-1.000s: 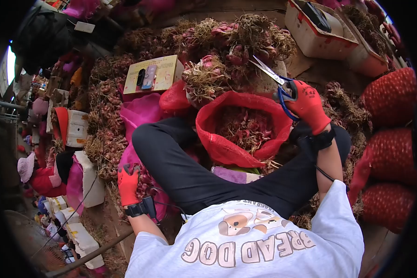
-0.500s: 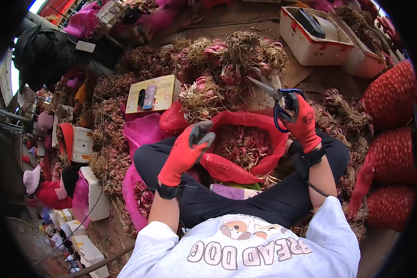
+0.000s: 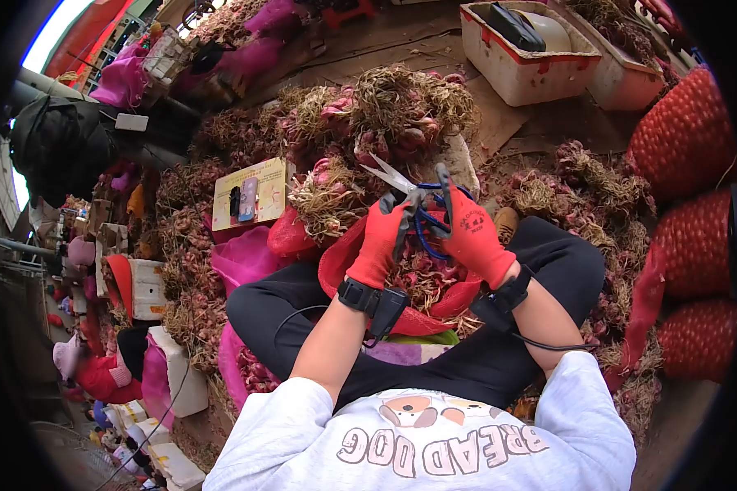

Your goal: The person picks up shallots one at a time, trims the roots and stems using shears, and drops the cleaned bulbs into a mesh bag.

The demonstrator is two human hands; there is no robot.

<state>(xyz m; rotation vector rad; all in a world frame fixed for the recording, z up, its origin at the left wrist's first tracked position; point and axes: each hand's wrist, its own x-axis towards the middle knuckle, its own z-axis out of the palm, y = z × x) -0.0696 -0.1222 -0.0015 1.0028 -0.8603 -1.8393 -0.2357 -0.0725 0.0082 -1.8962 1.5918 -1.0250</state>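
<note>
Above the red mesh sack (image 3: 348,254) in the lap: both hands together, in red gloves with grey fingertips, meeting at a pair of scissors (image 3: 409,196). Right hand (image 3: 472,239) closed around the blue handle loops; left hand (image 3: 382,237) touching the scissors just where blades meet handles, fingers curled against the metal. Blades bright steel, parted slightly, pointing up and left toward the heap of shallots (image 3: 377,123). Handles thin blue loops, partly hidden by the right glove. Black bands with cables on both wrists.

Inside the sack, under the hands: purplish shallots with dry, straw-coloured roots. Beyond the hands, a large heap of the same, pink bulbs tangled in brown root tufts, resting on a pale block. Left of the heap, a yellow card (image 3: 251,194) with two small dark items on it. At the top right, a white foam box (image 3: 524,61) with a red rim. Along the right edge, filled red mesh bags (image 3: 684,139), stacked. Far left, another person in a pink hat (image 3: 67,358), low among white boxes.
</note>
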